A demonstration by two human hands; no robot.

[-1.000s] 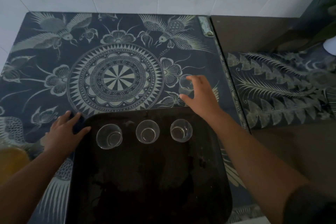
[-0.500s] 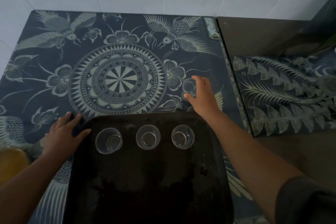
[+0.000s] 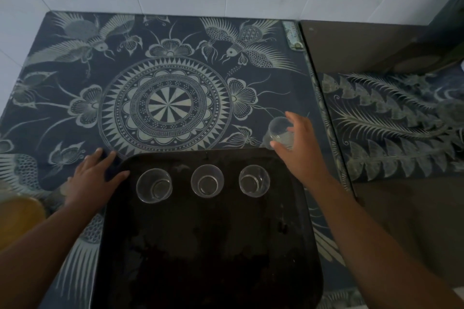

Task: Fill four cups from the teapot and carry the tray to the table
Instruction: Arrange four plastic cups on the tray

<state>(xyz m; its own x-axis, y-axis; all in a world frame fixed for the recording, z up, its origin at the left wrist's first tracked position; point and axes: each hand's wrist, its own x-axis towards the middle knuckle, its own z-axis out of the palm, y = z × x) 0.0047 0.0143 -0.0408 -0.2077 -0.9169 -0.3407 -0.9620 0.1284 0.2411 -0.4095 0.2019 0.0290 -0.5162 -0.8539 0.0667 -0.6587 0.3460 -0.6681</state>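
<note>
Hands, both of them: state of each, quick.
Left hand: open, fingers flat on the black tray at its far-left corner.
Right hand: closed on a clear glass cup, just beyond the tray.

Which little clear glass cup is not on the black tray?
The clear glass cup in the right hand, beyond the black tray; three others stand on it.

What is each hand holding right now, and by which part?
The right hand holds a small clear glass cup by its side wall, thumb opposite fingers. The left hand holds nothing; it rests open at the black tray's far-left corner.
</note>
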